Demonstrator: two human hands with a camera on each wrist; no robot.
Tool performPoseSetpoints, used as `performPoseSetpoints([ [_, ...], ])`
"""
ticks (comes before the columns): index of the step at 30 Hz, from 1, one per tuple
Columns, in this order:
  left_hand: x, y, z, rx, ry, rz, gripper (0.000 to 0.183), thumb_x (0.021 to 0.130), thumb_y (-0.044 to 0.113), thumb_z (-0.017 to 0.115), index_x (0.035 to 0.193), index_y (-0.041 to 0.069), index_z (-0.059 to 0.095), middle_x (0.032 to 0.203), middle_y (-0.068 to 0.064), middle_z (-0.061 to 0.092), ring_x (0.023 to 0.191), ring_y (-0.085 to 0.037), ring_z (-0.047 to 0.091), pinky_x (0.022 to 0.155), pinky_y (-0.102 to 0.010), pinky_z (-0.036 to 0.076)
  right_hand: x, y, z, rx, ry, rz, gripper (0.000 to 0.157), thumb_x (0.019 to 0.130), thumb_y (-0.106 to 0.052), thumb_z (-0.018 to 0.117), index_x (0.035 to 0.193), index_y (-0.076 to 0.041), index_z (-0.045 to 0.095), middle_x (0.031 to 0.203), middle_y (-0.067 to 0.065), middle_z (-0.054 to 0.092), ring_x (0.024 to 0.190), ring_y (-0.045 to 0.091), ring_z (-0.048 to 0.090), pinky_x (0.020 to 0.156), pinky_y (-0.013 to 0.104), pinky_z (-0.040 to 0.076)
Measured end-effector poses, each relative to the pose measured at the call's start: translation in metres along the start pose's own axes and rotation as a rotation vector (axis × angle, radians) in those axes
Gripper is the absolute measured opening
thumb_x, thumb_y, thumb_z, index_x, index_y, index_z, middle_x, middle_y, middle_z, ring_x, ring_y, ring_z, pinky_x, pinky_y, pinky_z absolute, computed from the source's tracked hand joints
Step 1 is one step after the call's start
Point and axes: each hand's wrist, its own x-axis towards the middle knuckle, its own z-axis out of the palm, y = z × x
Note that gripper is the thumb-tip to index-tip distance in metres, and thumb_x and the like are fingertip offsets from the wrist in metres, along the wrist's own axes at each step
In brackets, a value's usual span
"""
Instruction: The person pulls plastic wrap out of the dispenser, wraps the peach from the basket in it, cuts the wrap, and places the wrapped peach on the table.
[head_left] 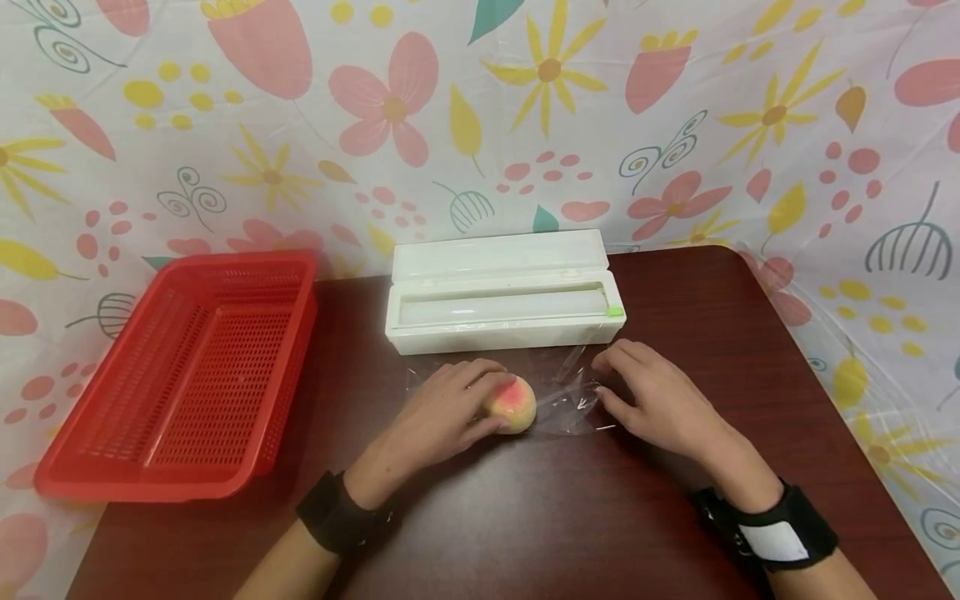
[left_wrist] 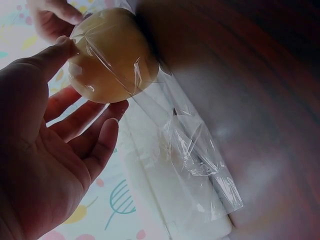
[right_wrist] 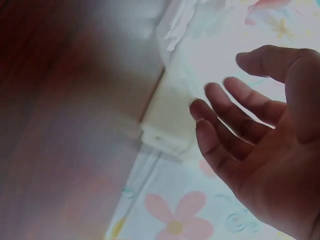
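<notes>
A yellow peach with a pink-red blush (head_left: 514, 405) is at the middle of the table, held between the thumb and fingers of my left hand (head_left: 454, 408). Clear plastic wrap (head_left: 564, 408) spreads out on both sides of the fruit. Over the peach (left_wrist: 112, 57) in the left wrist view, creased film (left_wrist: 192, 145) stretches across its surface. My right hand (head_left: 660, 400) hovers at the film's right end, thumb and fingers apart. In the right wrist view the right hand (right_wrist: 260, 135) has loosely bent fingers and nothing between them.
Behind the hands stands a white wrap dispenser box (head_left: 502, 337), lid (head_left: 498, 254) raised, with a roll of film (head_left: 502, 307) inside and a green slider (head_left: 615, 312) at its right end. A red perforated basket (head_left: 288, 367) sits at the left. Patterned cloth (head_left: 487, 125) hangs behind the table (head_left: 540, 517).
</notes>
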Motion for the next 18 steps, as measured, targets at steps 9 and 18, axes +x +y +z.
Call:
performPoseSetpoints([
  [9,0.000,0.000,-0.001,-0.009,0.012,-0.032,0.058,0.098,0.045,0.076,0.144,0.013,0.061,0.142,-0.002,0.063,0.127,-0.018,0.062,0.105,-0.037,0.050,0.015,-0.050,0.010,0.000,0.041,-0.215,0.047,0.085,-0.019,0.089,0.124,-0.007,0.066,0.125,0.006,0.065,0.117,0.023,0.062,0.095,0.043,0.055],
  [18,0.001,-0.001,0.001,-0.016,-0.027,-0.069,0.060,0.100,0.047,0.073,0.147,0.013,0.059,0.144,-0.002,0.062,0.130,-0.016,0.058,0.106,-0.037,0.050,0.029,-0.072,0.026,-0.061,0.020,-0.286,0.055,0.079,-0.024,0.093,0.124,-0.006,0.065,0.125,0.006,0.063,0.114,0.026,0.062,0.096,0.044,0.055],
])
